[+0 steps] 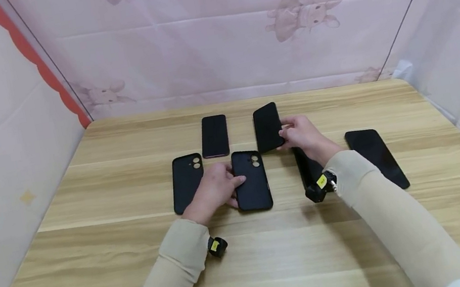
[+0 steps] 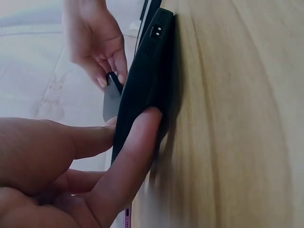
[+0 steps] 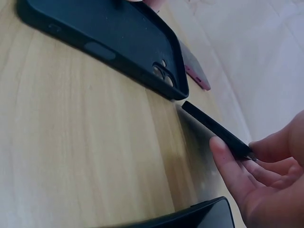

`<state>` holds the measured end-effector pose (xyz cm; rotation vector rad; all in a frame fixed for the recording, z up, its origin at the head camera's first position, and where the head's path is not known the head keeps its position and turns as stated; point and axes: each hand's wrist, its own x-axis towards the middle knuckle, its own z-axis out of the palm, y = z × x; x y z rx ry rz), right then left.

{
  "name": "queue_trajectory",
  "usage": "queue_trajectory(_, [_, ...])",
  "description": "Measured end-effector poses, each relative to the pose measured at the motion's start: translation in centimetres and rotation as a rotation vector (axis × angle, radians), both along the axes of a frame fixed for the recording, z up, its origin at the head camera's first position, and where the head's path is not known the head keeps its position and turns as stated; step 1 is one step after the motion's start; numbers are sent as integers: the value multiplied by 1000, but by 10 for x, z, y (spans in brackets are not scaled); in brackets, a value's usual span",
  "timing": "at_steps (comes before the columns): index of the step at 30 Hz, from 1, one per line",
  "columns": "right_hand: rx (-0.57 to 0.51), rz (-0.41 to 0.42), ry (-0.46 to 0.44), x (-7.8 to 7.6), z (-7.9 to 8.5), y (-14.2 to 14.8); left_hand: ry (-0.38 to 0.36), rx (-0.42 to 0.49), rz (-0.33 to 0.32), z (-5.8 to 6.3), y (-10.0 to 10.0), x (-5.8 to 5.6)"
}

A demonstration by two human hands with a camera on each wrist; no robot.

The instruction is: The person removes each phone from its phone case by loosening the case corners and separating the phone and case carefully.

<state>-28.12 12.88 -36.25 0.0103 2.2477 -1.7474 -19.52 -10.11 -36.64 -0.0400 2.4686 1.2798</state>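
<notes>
Holds a black phone case [image 1: 253,191] in the left hand [image 1: 217,186], near the middle of the bench [image 1: 279,268]. Looks matte and shallow, hollow side up, with two round camera openings in the far right corner and, in the left wrist view, a port cutout in one end. Pinches its left edge, thumb over the inside, fingers clamped from beneath. Grips a thin, dark phone [image 1: 268,129] in the right hand [image 1: 302,135], beyond the case and slightly right, tilted rather than flat. Clamps its right edge between thumb and fingers. Reaches forward with both forearms in beige sleeves [image 1: 402,218], from lower left and lower right. Has another black case [image 1: 186,187] beside the left hand, and a pink-edged phone [image 1: 214,136] behind, flat on the bench.
</notes>
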Motion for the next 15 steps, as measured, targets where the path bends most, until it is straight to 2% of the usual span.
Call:
queue_trajectory(4, [0,4,-23,-2,-2,0,23,-84,-8,2,2,0])
queue_trajectory(9, [14,-13,-38,-2,-2,-1,89,-243,-27,3,3,1])
queue_trajectory(15, [100,-4,-51,-1,0,-3,81,-246,-10,3,-2,2])
